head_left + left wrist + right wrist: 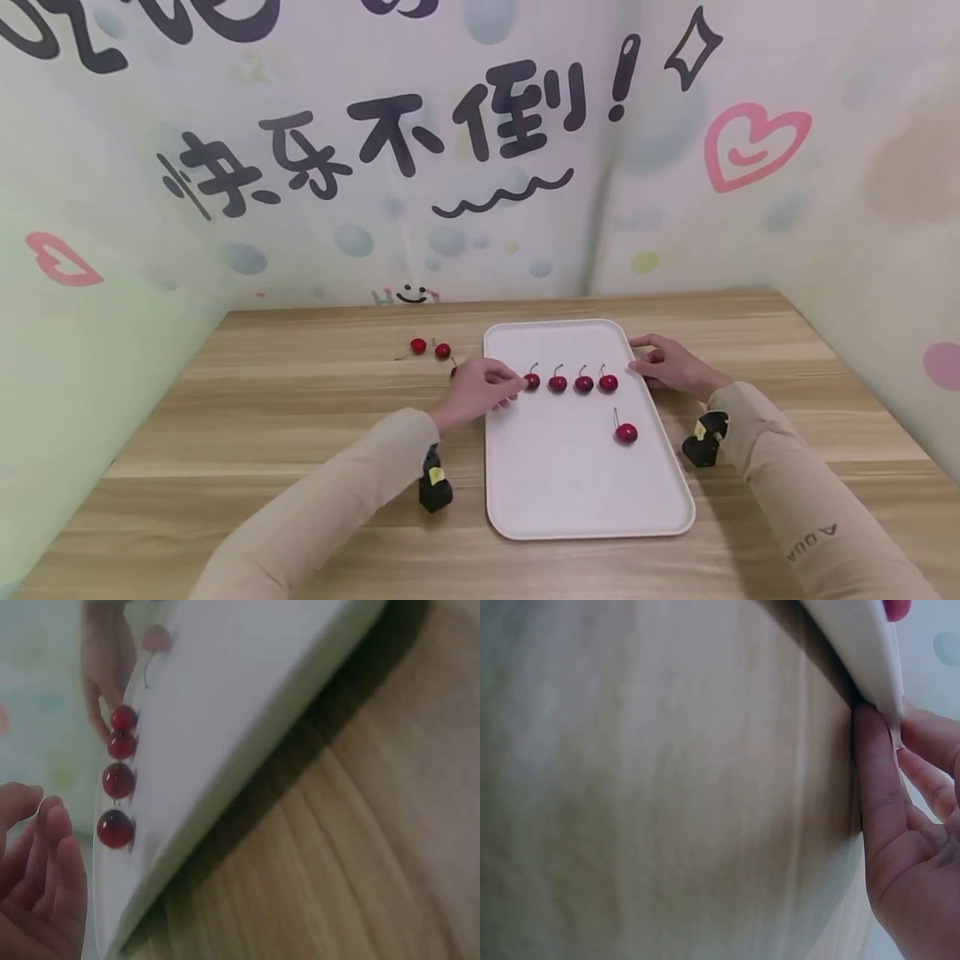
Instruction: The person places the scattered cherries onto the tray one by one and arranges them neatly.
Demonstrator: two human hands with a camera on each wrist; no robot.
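A white tray [570, 483] lies on the table, bearing a row of several red cherries with stems. My left hand [480, 390] reaches over its left rim, fingertips beside the leftmost cherry [532, 382]. In the left wrist view, the fingers of my left hand [41, 877] are loosely bent, holding nothing visible, apart from the nearest cherry [115, 829]. At the tray's right rim, my right hand [675, 367] grips the edge. The right wrist view has one finger of my right hand [915, 840] under the tray rim [862, 645] and others at its upper side.
One more cherry [626, 432] sits on the tray, in front of the row's right end. Left of the tray, on the wooden table [300, 433], lie a cherry [417, 345], another cherry [442, 351] and a third, partly hidden by my left hand. A printed wall stands behind.
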